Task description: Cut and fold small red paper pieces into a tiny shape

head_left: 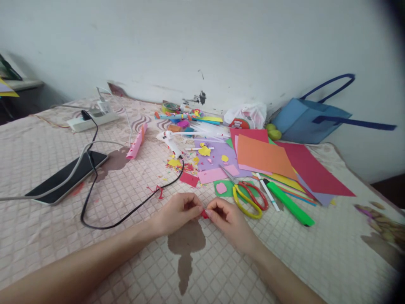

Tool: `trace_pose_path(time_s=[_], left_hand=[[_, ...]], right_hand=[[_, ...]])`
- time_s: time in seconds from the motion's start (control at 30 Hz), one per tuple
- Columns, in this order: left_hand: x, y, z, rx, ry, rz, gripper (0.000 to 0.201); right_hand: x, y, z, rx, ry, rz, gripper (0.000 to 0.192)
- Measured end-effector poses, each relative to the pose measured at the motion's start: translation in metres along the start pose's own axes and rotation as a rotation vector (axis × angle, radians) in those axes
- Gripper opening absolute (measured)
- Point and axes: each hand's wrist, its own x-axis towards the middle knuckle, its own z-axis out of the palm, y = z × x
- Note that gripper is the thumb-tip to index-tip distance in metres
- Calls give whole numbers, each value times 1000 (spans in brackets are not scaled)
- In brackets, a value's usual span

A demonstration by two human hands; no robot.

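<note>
Close together at the near middle of the table, my left hand [182, 212] and my right hand [228, 219] pinch a small red piece [205, 214] between their fingertips. It looks like paper or foam, mostly covered by the fingers. Just beyond my right hand lie scissors [248, 198] with one red and one yellow handle. A pink cut-out shape [221, 188] rests on a green sheet [228, 192] beside them. Past my left hand are red scraps [160, 191] and a red rectangle [189, 179].
A white glue gun [172, 143] with a black cord [126, 221] lies behind scraps. At left are a phone [69, 175] and a power strip [91, 121]. Coloured sheets [265, 154], a green marker [289, 203], a white pen [268, 193] and a blue bag [310, 120] occupy the right.
</note>
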Motion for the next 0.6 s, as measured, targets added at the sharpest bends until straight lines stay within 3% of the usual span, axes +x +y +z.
trace_pose_path(time_s=[0.17,0.3,0.37,0.5,0.6], left_hand=[[2,-4,0,-166,-6,35,28],[3,-10,2,-164,-2,30,26],[0,-11,4,-67,9,50,23],[-7,-7,8,116,48,116,15],[-10,-2,9,191,37,117,14]], right_hand=[[18,-1,-29,-155,82,-107,14],[72,10,-70,-482,279,-159,16],[106,20,-86,-548,305,-139,15],[159,40,-100,-645,261,-98,16],[179,50,-99,-702,183,-81,23]])
